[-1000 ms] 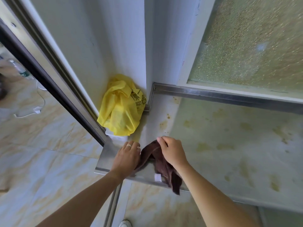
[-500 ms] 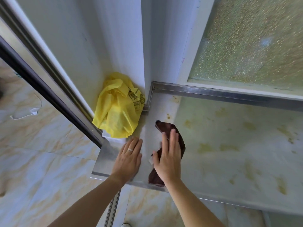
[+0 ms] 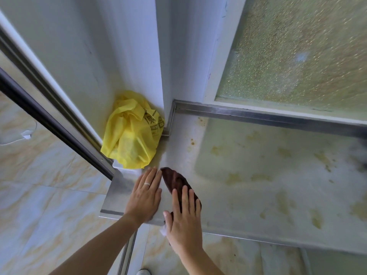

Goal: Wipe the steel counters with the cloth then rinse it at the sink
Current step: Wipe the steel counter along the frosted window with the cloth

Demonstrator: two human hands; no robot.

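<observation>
**A working kitchen corner, plain and utilitarian**

A stained steel counter (image 3: pixel 258 185) with a raised back lip runs under a frosted-glass window (image 3: pixel 297 52). White walls meet at the far left corner, where a yellow plastic bag (image 3: pixel 131 133) sits. Marbled floor tiles (image 3: pixel 49 205) lie below.

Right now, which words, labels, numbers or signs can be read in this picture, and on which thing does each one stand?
Yellow plastic bag: dark printed characters on its right side, too creased and blurred to read.
White tag at the near end of the brown cloth, under the right hand: too blurred to tell whether it carries text.
Nothing else bears text.
</observation>
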